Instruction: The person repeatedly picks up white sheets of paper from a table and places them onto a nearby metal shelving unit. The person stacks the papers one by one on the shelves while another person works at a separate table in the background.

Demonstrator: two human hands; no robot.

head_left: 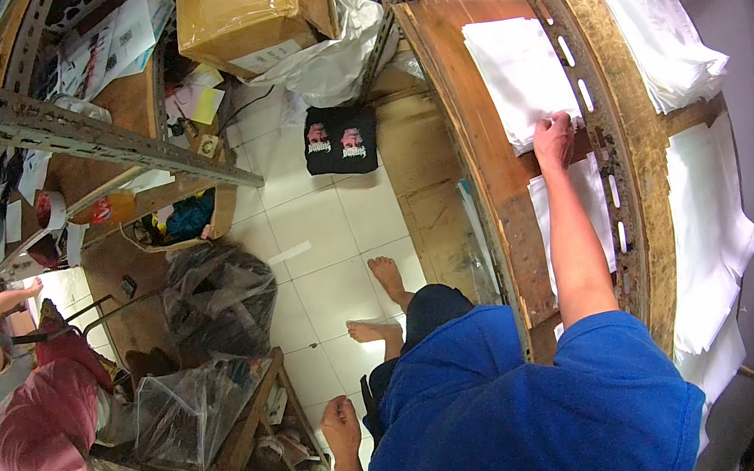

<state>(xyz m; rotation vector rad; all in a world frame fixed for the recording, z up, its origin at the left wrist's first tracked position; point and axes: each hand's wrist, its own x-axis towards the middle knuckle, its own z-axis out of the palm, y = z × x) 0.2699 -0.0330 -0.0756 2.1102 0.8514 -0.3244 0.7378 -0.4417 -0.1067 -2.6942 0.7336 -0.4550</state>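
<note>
My right arm stretches forward to a shelf, where my right hand [553,142] pinches the near edge of a stack of white sheets [519,72]. The fingertips are partly hidden, so I cannot tell how many sheets are between them. Under my forearm lies a second white stack [548,217] on the same wooden shelf [513,203]. My left hand [340,427] hangs low beside my body, fingers curled in, with nothing seen in it.
Metal uprights [584,91] frame the shelf; more white sheets [660,18] lie on its right. A black printed cloth [340,140] lies on the tiled floor. Cardboard boxes [251,7] stand ahead. Left are a cluttered rack, a black plastic bag [218,297] and a person in pink [40,427].
</note>
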